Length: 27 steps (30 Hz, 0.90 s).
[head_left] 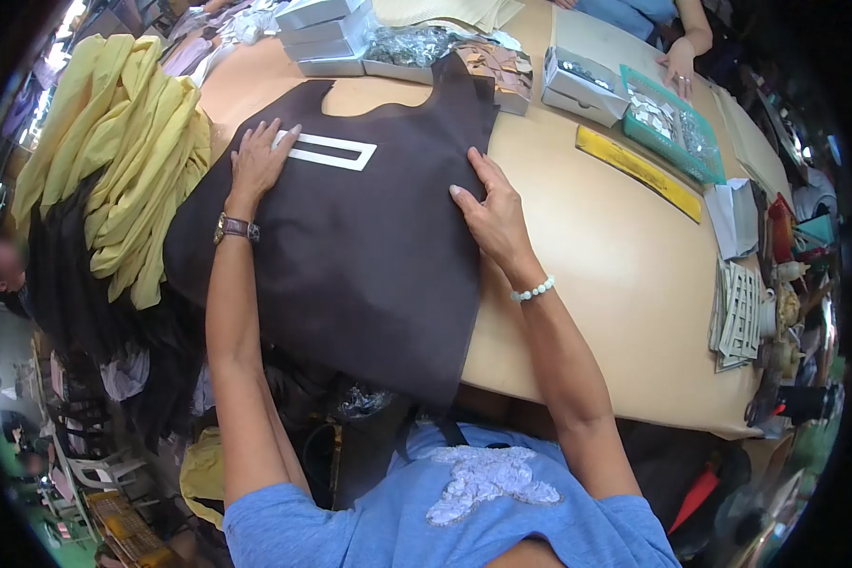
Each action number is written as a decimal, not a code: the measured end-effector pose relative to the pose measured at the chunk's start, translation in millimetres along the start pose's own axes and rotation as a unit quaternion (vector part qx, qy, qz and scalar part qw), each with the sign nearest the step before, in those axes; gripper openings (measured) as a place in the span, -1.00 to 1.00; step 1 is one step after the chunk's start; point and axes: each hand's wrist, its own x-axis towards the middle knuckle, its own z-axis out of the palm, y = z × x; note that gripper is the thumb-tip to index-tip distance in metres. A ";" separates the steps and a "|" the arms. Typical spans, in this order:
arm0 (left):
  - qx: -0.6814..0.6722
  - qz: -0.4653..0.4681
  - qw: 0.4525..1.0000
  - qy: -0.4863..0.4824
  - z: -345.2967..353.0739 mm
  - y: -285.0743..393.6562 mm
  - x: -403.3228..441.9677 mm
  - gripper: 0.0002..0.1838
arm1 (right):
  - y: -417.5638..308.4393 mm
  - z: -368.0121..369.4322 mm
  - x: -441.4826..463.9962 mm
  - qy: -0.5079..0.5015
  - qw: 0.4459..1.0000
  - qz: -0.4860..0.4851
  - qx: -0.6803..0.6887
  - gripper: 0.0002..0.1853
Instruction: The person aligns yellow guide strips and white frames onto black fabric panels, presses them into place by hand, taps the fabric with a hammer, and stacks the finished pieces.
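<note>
A dark, near-black cut fabric piece (369,256) lies flat on the table, with a curved notch along its far edge and its near edge hanging over the table's front. On its upper left part rests a white rectangular frame (355,157) with a long slot. My left hand (258,161) lies flat with fingers stretched, the fingertips at the frame's left end, which they partly cover. At the fabric's right edge, my right hand (492,208) rests with its fingers apart, touching the cloth. Neither hand grips anything.
Yellow cloth (114,161) is heaped at left over dark cloth. A yellow ruler-like strip (639,174), a teal basket (672,123) and a white box (582,85) lie at right. Card templates (736,312) sit by the right edge. Another person's hand (677,66) is across the table.
</note>
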 end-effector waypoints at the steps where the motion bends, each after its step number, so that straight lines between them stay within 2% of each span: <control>1: 0.000 -0.018 1.000 -0.005 -0.6 3.2 -0.5 -0.35 | 0.2 -0.3 1.0 0.001 1.000 0.007 0.002 -0.40; 2: 0.001 -0.038 0.999 -0.011 -0.9 4.7 -1.2 -0.35 | 0.2 -0.5 2.7 0.001 1.000 0.013 0.004 -0.39; 5: 0.117 -0.019 0.993 0.001 -2.8 4.0 6.8 -0.33 | -0.1 0.0 2.9 0.000 1.000 0.016 0.009 -0.39; 8: 0.054 0.117 0.981 0.147 11.2 -6.1 16.3 -0.34 | 2.1 -1.0 3.7 -0.002 1.000 0.016 0.017 -0.39; 11: -0.012 0.105 0.988 0.112 -14.2 75.4 -24.9 -0.35 | 11.4 3.6 4.5 0.006 0.999 -0.002 0.033 -0.39; 12: 0.011 0.135 0.984 0.120 -1.5 78.5 -26.8 -0.45 | 14.2 4.3 4.6 0.011 0.999 -0.013 0.038 -0.38; 15: 0.135 0.204 0.970 0.013 19.3 71.6 -31.9 -0.57 | -2.7 -9.4 2.5 0.038 0.953 0.136 0.269 -0.45; 16: 0.072 0.176 0.982 -0.002 16.7 74.0 -33.8 -0.63 | 3.4 -13.0 1.5 0.039 0.953 0.123 0.275 -0.47; 18: 0.079 0.206 0.975 0.026 20.8 68.8 -35.8 -0.63 | 21.0 -21.9 -2.4 0.041 0.953 0.097 0.285 -0.52; 22: 0.077 0.206 0.974 0.046 22.7 66.3 -36.3 -0.63 | 24.7 -18.7 -1.5 0.026 0.994 0.084 0.067 -0.63; 25: 0.084 0.229 0.969 0.049 24.1 64.1 -35.4 -0.64 | 23.0 -15.1 -2.7 0.085 0.984 -0.079 -0.138 -0.69; 27: 0.072 0.216 0.973 0.029 18.0 68.8 -37.3 -0.62 | 20.9 -14.2 2.8 0.084 0.980 -0.091 -0.155 -0.70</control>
